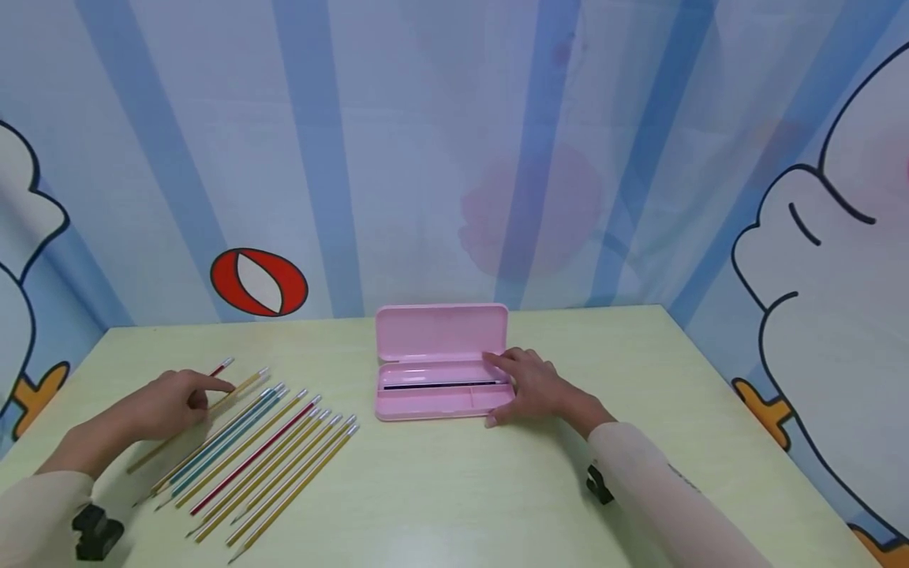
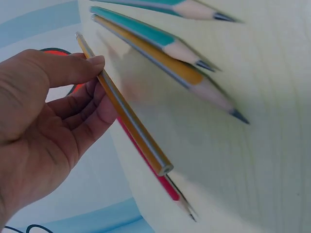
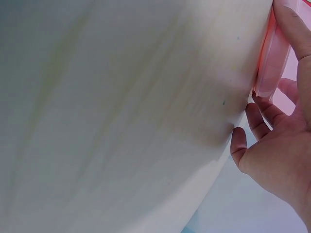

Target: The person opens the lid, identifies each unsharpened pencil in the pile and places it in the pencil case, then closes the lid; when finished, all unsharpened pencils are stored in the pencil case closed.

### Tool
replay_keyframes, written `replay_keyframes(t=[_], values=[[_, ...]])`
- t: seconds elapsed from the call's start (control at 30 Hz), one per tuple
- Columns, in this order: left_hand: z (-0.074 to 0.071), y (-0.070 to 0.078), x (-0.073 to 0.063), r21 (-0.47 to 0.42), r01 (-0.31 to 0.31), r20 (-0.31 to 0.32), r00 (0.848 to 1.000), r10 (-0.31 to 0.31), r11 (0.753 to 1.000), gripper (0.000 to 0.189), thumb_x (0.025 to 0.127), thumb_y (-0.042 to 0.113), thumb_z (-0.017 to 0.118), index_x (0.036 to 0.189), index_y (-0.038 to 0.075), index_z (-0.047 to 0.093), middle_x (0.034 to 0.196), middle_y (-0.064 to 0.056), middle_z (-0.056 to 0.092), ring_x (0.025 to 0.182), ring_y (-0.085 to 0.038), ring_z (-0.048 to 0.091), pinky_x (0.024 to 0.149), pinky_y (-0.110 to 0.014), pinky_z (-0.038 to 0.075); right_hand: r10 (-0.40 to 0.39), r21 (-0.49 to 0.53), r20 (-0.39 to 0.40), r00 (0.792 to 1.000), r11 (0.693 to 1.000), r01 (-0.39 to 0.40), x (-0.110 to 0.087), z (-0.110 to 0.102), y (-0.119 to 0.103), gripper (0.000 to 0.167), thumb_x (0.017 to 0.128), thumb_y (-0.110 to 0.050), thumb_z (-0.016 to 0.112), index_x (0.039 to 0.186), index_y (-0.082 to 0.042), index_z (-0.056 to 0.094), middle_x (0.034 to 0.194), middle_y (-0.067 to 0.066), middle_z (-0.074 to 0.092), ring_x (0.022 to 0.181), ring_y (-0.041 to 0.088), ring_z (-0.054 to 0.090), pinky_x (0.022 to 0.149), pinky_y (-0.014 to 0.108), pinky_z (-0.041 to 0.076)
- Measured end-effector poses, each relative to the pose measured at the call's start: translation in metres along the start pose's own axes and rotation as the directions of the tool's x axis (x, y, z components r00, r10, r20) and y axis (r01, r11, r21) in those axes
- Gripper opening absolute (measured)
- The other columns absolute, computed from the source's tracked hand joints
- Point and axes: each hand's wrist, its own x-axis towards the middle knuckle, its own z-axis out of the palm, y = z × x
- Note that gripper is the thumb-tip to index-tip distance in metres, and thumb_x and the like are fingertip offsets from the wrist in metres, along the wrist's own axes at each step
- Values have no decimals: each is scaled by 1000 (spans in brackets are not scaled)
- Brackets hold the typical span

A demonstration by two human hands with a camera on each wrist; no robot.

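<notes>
My left hand [image 1: 166, 404] pinches a yellow-and-silver pencil [image 2: 131, 121] between thumb and fingers at the left of the row. In the left wrist view its near end is flat and unsharpened. A red pencil [image 2: 167, 187] lies beyond it, partly hidden. At the middle of the table stands a pink pencil case [image 1: 436, 404], its lid [image 1: 442, 333] raised. My right hand [image 1: 533, 386] grips the case's right end, thumb at the front and fingers at the side and inner edge. A thin dark line [image 1: 443, 386] runs along the long compartment; I cannot tell what it is.
Several pencils, yellow, teal [image 1: 230, 438] and red [image 1: 256, 455], lie slantwise side by side on the light wooden table [image 1: 497, 497], between my left hand and the case. A patterned blue and white curtain [image 1: 426, 158] hangs behind the table.
</notes>
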Motion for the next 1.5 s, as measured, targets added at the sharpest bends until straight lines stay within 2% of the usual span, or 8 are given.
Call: replay_keyframes(t=[0.17,0.47,0.73,0.97,1.07,1.2,1.37,1.5], values=[[-6,11,0,-21,-7,-29,1000,6,1000,45,89,-3,61,134,-8,57,61,1,43,56,-14,41,53,-27,37,1,4,1,1000,1000,-1,0,-2,-1,107,69,-54,85,156,-20,35,151,17,42,134,36,39,105,59,35],[-13,42,2,-47,-55,-41,998,53,997,46,91,0,64,136,-4,57,65,2,43,58,-13,41,55,-28,37,16,13,6,1000,1000,-16,0,0,0,106,69,-54,85,157,-21,35,152,16,41,135,36,38,106,59,34],[-11,59,7,-61,-101,-26,995,100,993,45,92,0,63,136,-2,58,66,2,44,60,-12,42,56,-27,38,17,25,0,1000,1000,-17,0,2,0,106,68,-54,85,156,-22,36,151,14,42,132,34,39,104,57,35],[-10,73,13,-84,-137,10,990,138,987,43,93,-1,59,136,1,59,64,3,44,58,-10,40,55,-25,38,16,23,-2,1000,1000,-15,0,1,1,106,69,-54,86,156,-21,36,150,15,42,133,34,39,105,58,34],[-7,79,16,-84,-170,15,985,172,982,43,93,-2,58,136,2,59,69,2,50,61,-11,44,56,-25,40,13,20,-3,1000,1000,-13,0,1,1,106,69,-54,85,156,-21,36,150,15,43,134,35,39,105,58,34],[-2,87,21,-87,-214,13,976,215,973,43,93,-4,57,135,4,60,72,1,51,62,-10,43,57,-24,40,19,18,-3,1000,1000,-19,0,1,1,106,68,-55,85,156,-22,36,151,15,42,135,35,38,106,58,34],[3,97,24,-110,-226,9,974,228,968,42,94,-3,58,135,6,62,71,2,47,62,-11,42,57,-24,40,18,20,-5,1000,1000,-18,0,2,1,105,69,-54,85,156,-22,36,151,14,42,136,34,38,107,58,34],[5,104,27,-135,-220,31,974,226,966,43,95,-3,55,137,7,61,69,3,44,60,-11,40,57,-25,40,17,12,-12,1000,1000,-17,0,2,1,105,69,-54,85,156,-23,36,151,13,42,135,33,39,106,57,35]])
